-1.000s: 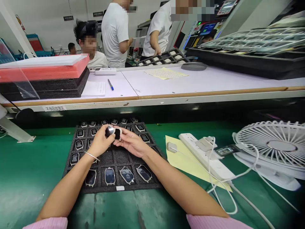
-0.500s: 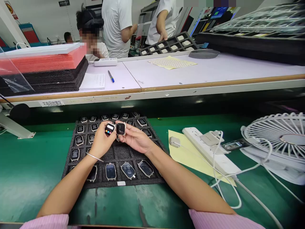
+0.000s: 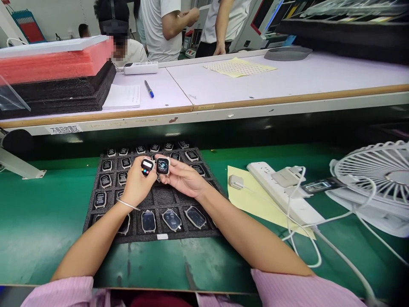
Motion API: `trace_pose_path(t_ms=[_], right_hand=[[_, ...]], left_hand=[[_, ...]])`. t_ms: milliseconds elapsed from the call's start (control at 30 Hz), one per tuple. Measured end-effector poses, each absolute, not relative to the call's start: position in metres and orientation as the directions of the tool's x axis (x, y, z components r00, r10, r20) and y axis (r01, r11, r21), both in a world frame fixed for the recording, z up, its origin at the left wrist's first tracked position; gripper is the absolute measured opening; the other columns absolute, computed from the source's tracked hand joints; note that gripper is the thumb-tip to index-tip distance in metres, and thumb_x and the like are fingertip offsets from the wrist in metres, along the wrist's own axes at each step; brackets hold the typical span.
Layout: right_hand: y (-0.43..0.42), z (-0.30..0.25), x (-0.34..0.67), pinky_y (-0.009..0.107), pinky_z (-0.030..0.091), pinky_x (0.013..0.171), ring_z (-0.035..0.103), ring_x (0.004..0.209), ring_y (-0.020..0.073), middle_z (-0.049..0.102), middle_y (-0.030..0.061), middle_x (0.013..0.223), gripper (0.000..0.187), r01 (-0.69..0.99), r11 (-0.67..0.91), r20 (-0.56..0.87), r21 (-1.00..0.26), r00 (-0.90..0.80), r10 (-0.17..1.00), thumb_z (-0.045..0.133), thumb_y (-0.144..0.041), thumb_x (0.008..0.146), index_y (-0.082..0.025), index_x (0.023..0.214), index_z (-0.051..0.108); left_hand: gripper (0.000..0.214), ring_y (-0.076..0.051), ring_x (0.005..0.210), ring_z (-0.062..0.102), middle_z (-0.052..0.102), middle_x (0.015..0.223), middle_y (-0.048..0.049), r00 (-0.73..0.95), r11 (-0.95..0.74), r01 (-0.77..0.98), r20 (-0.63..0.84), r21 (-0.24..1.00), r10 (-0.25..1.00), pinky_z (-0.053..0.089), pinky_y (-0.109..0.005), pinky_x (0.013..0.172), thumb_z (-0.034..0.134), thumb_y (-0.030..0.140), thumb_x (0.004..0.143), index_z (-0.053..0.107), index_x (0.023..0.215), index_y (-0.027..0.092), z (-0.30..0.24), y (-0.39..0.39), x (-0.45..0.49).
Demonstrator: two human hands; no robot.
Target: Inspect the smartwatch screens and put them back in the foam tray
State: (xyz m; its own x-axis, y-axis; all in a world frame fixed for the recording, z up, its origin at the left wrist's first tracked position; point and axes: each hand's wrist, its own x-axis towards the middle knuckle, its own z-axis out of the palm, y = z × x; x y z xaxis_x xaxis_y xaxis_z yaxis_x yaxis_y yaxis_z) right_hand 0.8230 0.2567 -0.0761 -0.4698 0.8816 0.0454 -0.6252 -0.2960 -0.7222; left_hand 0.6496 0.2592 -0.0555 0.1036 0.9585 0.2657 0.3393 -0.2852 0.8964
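Observation:
My left hand (image 3: 139,182) is closed around a smartwatch body (image 3: 147,167) without a strap; its lit screen shows a white box and coloured dots. Right beside it, my right hand (image 3: 183,177) grips a second smartwatch body (image 3: 162,166), whose screen is lit with a watch face. Both are held up over a black foam tray (image 3: 164,197) on the green bench. Several more watch bodies lie in the tray's compartments, many with white text on their screens. In the front row, a watch with a dark screen (image 3: 171,219) lies tilted in its slot. My forearms cover parts of the tray.
To the right lie a white power strip (image 3: 281,192) with cables, a yellow sheet (image 3: 234,200) and a white fan (image 3: 380,179). A raised shelf (image 3: 179,87) behind carries stacked foam (image 3: 57,91), a pen (image 3: 148,88) and paper. Other people are beyond it.
The watch in my right hand has gone from a dark screen to a lit watch face. A person behind the shelf no longer shows a tray. My view has shifted slightly.

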Motion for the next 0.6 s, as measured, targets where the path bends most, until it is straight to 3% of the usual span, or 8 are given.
trace_pose_path(t_ms=[233,600], right_hand=[[0.2561,-0.0767,0.8237,0.026,0.050,0.062,0.062,0.065,0.0124,0.068,0.0012,0.090,0.043,-0.603,-0.277,0.052,-0.748,-0.469,0.882,0.077,-0.022,0.082,-0.021,0.124,0.066],[0.2564,-0.0770,0.8236,0.028,0.051,0.066,0.062,0.068,0.0134,0.067,0.0008,0.093,0.043,-0.610,-0.262,0.064,-0.747,-0.460,0.886,0.077,-0.023,0.082,-0.024,0.122,0.064]], left_hand=[[0.038,-0.016,0.082,0.060,0.064,0.099,-0.0052,0.082,-0.278,0.271,0.266,0.921,0.960,0.047,-0.028,0.075,0.066,0.027,0.079,0.055,0.114,0.017,-0.0590,0.2608,0.6504],[0.027,-0.016,0.079,0.059,0.064,0.090,-0.0024,0.060,-0.272,0.317,0.267,0.908,0.962,0.047,-0.028,0.077,0.064,0.022,0.077,0.058,0.103,0.017,-0.0551,0.2593,0.6515]])
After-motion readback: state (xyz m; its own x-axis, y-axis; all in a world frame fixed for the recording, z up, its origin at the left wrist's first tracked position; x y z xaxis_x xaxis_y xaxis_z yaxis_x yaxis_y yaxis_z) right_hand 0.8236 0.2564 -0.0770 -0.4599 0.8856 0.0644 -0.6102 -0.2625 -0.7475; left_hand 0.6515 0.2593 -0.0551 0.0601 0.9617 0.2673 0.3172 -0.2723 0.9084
